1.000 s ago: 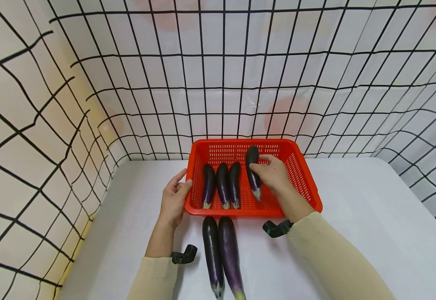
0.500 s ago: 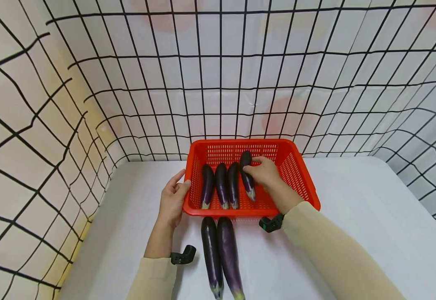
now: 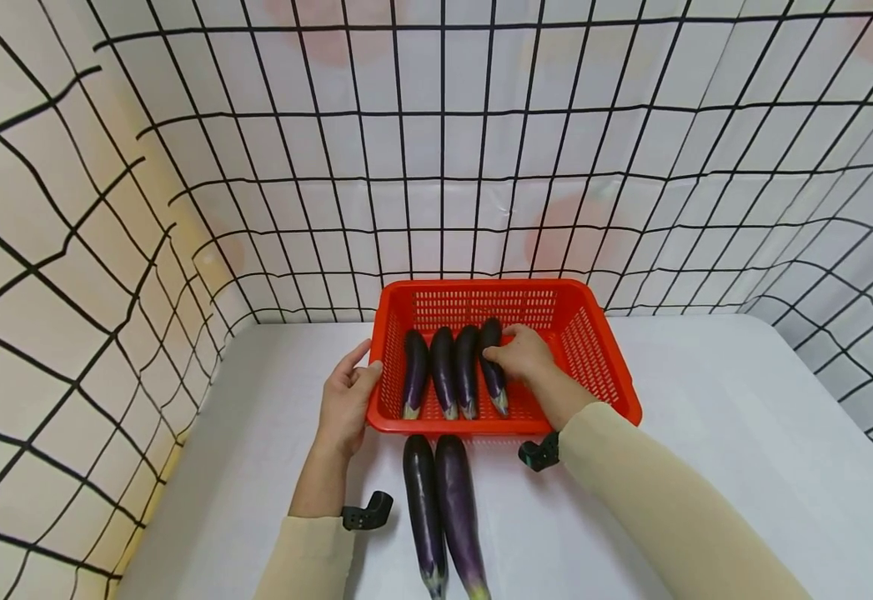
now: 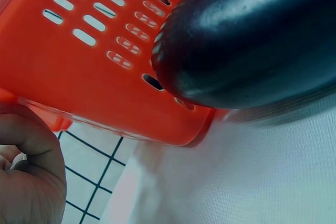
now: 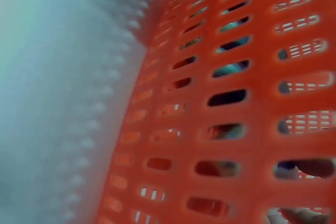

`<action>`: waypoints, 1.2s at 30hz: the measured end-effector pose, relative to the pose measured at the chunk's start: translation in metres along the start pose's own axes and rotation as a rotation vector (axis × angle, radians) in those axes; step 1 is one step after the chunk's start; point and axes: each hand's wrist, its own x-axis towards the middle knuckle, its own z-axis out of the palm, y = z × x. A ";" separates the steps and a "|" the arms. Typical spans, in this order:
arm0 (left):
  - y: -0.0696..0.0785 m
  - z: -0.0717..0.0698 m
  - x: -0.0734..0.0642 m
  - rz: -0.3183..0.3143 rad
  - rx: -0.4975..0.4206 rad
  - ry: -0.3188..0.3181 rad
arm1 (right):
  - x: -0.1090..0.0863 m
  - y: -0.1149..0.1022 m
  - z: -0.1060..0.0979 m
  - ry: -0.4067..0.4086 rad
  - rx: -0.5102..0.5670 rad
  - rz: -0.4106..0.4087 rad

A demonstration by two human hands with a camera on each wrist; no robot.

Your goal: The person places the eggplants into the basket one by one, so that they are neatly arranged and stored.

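A red slotted plastic basket (image 3: 556,427) stands on the white table with several dark eggplants side by side inside. My left hand (image 3: 346,404) holds its left rim, the thumb over the edge; the left wrist view shows that hand (image 4: 31,166) curled at the basket wall (image 4: 105,93). Inside the basket, my right hand (image 3: 524,357) pinches the rightmost eggplant (image 3: 493,367) between thumb and fingers, low beside its neighbour (image 3: 467,371). Through the slots of the basket wall (image 5: 252,119), the right wrist view gives only scraps of the hand.
Two longer eggplants, a dark one (image 3: 424,508) and a purple one (image 3: 460,508), lie on the table (image 3: 706,467) in front of the basket. Black wire grid panels (image 3: 442,167) rise behind the basket and along the left side.
My right hand has brought its eggplant left and down into the basket, close alongside the row and nearly level with it. My left hand has stayed at the rim.
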 end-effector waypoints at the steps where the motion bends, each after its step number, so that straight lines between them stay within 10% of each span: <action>1: 0.000 0.000 0.000 0.000 0.000 0.002 | 0.000 0.000 0.000 -0.002 -0.007 -0.003; 36: -0.001 -0.001 -0.001 0.003 0.008 0.003 | 0.001 0.002 0.003 -0.079 0.011 0.020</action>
